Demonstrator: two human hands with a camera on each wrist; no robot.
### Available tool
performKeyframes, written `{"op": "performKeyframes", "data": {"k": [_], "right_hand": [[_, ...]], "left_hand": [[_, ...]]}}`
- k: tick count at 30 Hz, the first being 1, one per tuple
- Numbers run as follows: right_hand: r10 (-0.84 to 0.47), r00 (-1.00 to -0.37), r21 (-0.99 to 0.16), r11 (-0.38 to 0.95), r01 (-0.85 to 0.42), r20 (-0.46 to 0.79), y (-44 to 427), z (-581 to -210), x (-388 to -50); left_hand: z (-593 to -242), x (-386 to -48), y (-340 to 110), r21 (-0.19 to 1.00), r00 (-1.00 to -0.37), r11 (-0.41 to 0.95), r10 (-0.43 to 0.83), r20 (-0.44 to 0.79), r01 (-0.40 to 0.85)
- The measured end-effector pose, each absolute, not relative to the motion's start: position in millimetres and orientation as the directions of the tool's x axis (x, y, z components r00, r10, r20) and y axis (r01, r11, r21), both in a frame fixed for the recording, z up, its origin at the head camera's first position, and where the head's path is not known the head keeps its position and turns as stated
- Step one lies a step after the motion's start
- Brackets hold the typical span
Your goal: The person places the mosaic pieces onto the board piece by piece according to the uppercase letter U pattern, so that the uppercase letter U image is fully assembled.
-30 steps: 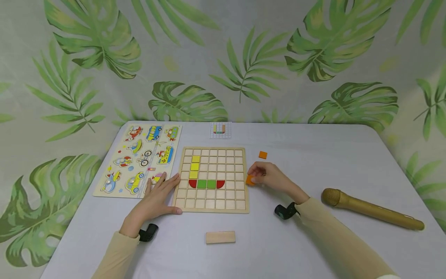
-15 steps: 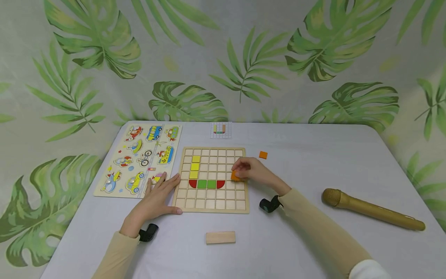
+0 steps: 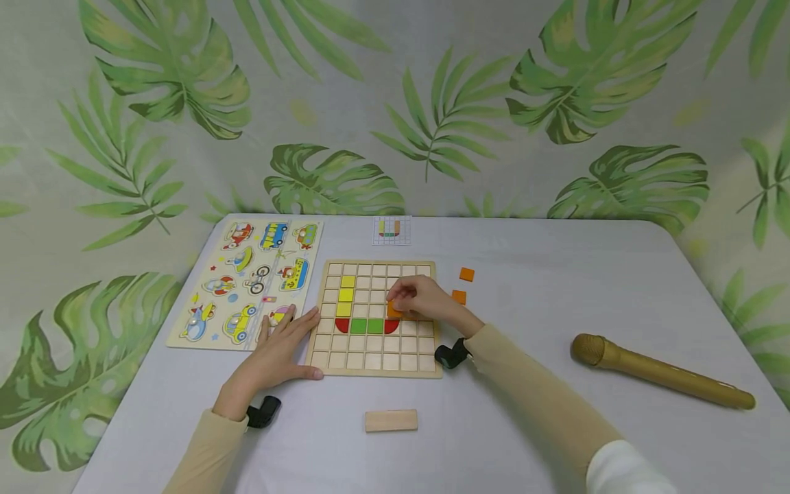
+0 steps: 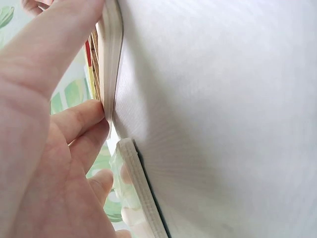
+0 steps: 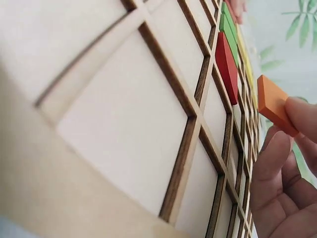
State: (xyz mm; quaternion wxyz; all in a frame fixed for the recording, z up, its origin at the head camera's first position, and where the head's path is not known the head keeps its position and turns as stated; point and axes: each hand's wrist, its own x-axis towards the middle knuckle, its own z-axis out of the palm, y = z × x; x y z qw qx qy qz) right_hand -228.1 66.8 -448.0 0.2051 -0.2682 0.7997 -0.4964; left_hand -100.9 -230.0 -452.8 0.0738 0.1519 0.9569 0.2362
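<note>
My right hand (image 3: 422,298) pinches an orange square tile (image 3: 393,310) between thumb and fingers, over the right part of the wooden grid board (image 3: 374,373). In the right wrist view the orange tile (image 5: 273,104) is tilted and held off the grid, near a red quarter-round tile (image 5: 226,69). A row of two green tiles (image 3: 366,326) between red corner pieces lies in the board, with a column of yellow tiles (image 3: 345,295) above its left end. My left hand (image 3: 278,353) is spread, thumb and fingers touching the board's left edge (image 4: 110,64).
Two loose orange tiles (image 3: 466,274) lie right of the board. A pattern card (image 3: 391,231) lies behind it, a vehicle peg puzzle (image 3: 247,274) to the left. A plain wooden block (image 3: 391,420) is in front, and a gold microphone (image 3: 660,370) at right.
My right hand has moved left from the board's right edge to above the red right-hand corner piece, carrying the orange tile. A second loose orange tile has come into view. My left hand stays put.
</note>
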Motion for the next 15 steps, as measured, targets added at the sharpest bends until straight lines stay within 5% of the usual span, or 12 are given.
{"op": "performKeyframes", "data": {"k": [15], "right_hand": [[-0.624,-0.781,-0.719,0.557,-0.415,-0.032,52.7,-443.5,-224.2]], "left_hand": [[-454.9,-102.2,-230.8,0.470,-0.944,0.847,0.320,-0.077,0.249]]}}
